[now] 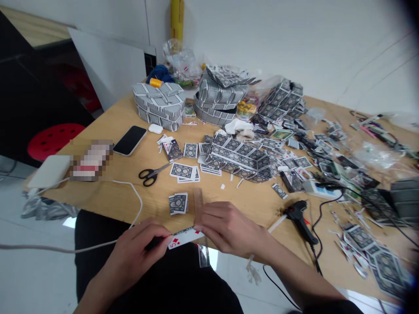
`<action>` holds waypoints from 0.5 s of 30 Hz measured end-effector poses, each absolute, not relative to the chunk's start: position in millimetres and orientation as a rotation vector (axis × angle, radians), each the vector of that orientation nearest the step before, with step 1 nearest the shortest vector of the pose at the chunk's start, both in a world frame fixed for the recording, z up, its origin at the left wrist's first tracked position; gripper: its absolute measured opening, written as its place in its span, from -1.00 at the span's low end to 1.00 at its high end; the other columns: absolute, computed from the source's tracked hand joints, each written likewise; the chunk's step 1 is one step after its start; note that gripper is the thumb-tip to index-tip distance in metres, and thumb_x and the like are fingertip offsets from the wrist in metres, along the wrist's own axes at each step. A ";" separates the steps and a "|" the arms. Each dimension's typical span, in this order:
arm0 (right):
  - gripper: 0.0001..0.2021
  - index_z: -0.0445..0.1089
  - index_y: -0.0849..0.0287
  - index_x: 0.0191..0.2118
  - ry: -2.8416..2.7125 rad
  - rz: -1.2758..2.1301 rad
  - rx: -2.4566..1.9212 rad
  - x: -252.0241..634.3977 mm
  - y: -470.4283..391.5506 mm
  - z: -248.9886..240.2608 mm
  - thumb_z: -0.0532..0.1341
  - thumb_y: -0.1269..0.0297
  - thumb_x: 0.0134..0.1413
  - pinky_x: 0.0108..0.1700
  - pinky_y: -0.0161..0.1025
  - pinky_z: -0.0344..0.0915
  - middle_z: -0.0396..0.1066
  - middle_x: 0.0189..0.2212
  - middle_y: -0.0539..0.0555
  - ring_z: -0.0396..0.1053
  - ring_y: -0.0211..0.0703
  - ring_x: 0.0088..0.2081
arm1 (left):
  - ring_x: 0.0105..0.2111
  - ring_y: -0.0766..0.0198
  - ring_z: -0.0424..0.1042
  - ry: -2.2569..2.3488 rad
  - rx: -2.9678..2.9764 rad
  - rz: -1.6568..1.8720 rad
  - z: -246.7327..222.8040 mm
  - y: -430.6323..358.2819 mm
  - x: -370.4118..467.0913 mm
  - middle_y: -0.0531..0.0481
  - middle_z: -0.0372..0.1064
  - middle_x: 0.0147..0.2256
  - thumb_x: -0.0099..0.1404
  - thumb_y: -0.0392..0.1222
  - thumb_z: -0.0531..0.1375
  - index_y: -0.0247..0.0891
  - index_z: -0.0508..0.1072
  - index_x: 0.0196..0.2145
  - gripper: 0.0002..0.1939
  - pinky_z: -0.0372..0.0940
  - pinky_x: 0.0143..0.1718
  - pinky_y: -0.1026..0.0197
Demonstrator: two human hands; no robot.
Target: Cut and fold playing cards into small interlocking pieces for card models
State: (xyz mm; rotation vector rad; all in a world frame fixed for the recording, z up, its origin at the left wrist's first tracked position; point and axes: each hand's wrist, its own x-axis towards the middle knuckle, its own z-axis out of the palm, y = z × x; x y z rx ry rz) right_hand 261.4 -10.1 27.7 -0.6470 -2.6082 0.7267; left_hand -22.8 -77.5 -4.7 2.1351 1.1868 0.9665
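Observation:
Between my two hands, just past the table's front edge, is a playing card [185,238], a five of diamonds with its upper long edge folded over. My left hand [137,248] pinches its left end between thumb and finger. The right end is gripped by my right hand [225,226], fingers curled over it. A clear ruler [203,256] lies partly under my right hand and juts past the table edge. Just beyond sits a small stack of cut cards [178,203], patterned backs up. Black-handled scissors [150,176] rest farther left beside more playing cards [183,171].
An open box made of cards [238,157] stands mid-table, with finished card boxes [159,104] behind. A black glue gun [301,221] with its cord lies right. Loose cards and scraps [376,255] cover the right side. A phone [130,140] and white cable [139,198] are left.

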 end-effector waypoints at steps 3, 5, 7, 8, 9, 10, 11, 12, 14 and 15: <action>-0.77 0.46 0.18 -0.17 -2.580 0.729 -0.660 263.1 -11.5 27.2 0.10 0.31 0.54 -0.27 -0.16 0.22 0.44 -0.36 0.06 0.34 -0.14 -0.33 | -0.38 0.42 0.54 1.159 2.127 0.983 -4.6 -75.5 -22.8 0.17 0.53 -0.35 0.47 -0.35 0.27 -0.12 0.52 -0.19 -0.87 0.39 -0.30 0.40; -0.78 0.48 0.18 -0.17 -2.534 0.803 -0.693 264.3 -12.7 27.2 0.12 0.32 0.52 -0.27 -0.18 0.24 0.47 -0.35 0.07 0.36 -0.14 -0.33 | -0.37 0.41 0.54 1.146 2.115 0.987 -4.3 -74.1 -23.3 0.16 0.54 -0.34 0.48 -0.35 0.27 -0.12 0.52 -0.18 -0.87 0.39 -0.29 0.40; -0.81 0.51 0.19 -0.17 -2.441 0.994 -0.731 265.6 -13.1 27.3 0.17 0.28 0.49 -0.24 -0.20 0.31 0.52 -0.33 0.09 0.42 -0.14 -0.30 | -0.34 0.38 0.55 1.147 2.103 0.970 -3.3 -72.7 -23.9 0.13 0.54 -0.32 0.50 -0.35 0.25 -0.12 0.53 -0.17 -0.87 0.40 -0.26 0.38; -0.82 0.52 0.19 -0.16 -2.372 1.151 -0.737 266.1 -12.9 27.1 0.22 0.24 0.47 -0.21 -0.20 0.36 0.54 -0.30 0.10 0.45 -0.15 -0.28 | -0.33 0.37 0.55 1.146 2.101 0.950 -2.4 -72.1 -23.9 0.12 0.55 -0.30 0.51 -0.34 0.24 -0.12 0.53 -0.17 -0.87 0.40 -0.24 0.36; -0.80 0.53 0.20 -0.14 -2.289 1.341 -0.733 266.3 -12.4 26.7 0.27 0.17 0.44 -0.18 -0.21 0.41 0.57 -0.27 0.11 0.49 -0.15 -0.26 | -0.32 0.35 0.55 1.138 2.101 0.928 -1.1 -71.4 -23.6 0.11 0.55 -0.30 0.52 -0.33 0.23 -0.12 0.53 -0.16 -0.87 0.40 -0.24 0.34; -0.75 0.54 0.20 -0.12 -2.191 1.543 -0.724 266.2 -11.9 25.8 0.30 0.09 0.42 -0.16 -0.22 0.45 0.59 -0.25 0.11 0.51 -0.16 -0.25 | -0.31 0.34 0.55 1.122 2.106 0.902 0.5 -70.8 -22.7 0.10 0.54 -0.30 0.53 -0.32 0.21 -0.12 0.53 -0.16 -0.86 0.39 -0.24 0.33; -0.69 0.54 0.21 -0.10 -2.087 1.745 -0.714 265.6 -11.4 24.5 0.31 0.02 0.40 -0.15 -0.23 0.47 0.60 -0.23 0.12 0.53 -0.17 -0.24 | -0.31 0.34 0.54 1.098 2.116 0.873 2.3 -70.2 -21.3 0.10 0.54 -0.29 0.55 -0.31 0.19 -0.11 0.53 -0.16 -0.85 0.39 -0.23 0.32; -0.64 0.54 0.22 -0.08 -1.988 1.938 -0.706 264.4 -11.1 22.6 0.30 -0.04 0.41 -0.16 -0.24 0.49 0.61 -0.22 0.12 0.55 -0.19 -0.25 | -0.30 0.33 0.53 1.065 2.135 0.841 4.2 -69.7 -19.4 0.09 0.53 -0.29 0.56 -0.32 0.18 -0.11 0.53 -0.15 -0.84 0.38 -0.23 0.31; -0.60 0.51 0.22 -0.07 -1.810 2.240 -0.718 260.9 -11.3 17.4 0.28 -0.08 0.41 -0.23 -0.30 0.48 0.61 -0.26 0.10 0.56 -0.22 -0.30 | -0.29 0.32 0.52 1.003 2.185 0.781 7.4 -69.0 -14.8 0.08 0.53 -0.27 0.57 -0.33 0.14 -0.12 0.52 -0.12 -0.82 0.35 -0.22 0.30; -0.60 0.50 0.21 -0.06 -1.737 2.348 -0.721 259.0 -11.7 14.5 0.32 -0.09 0.38 -0.28 -0.33 0.46 0.61 -0.27 0.09 0.56 -0.24 -0.34 | -0.29 0.32 0.50 0.985 2.210 0.766 8.4 -68.8 -12.5 0.07 0.52 -0.27 0.58 -0.35 0.12 -0.13 0.52 -0.12 -0.80 0.34 -0.22 0.28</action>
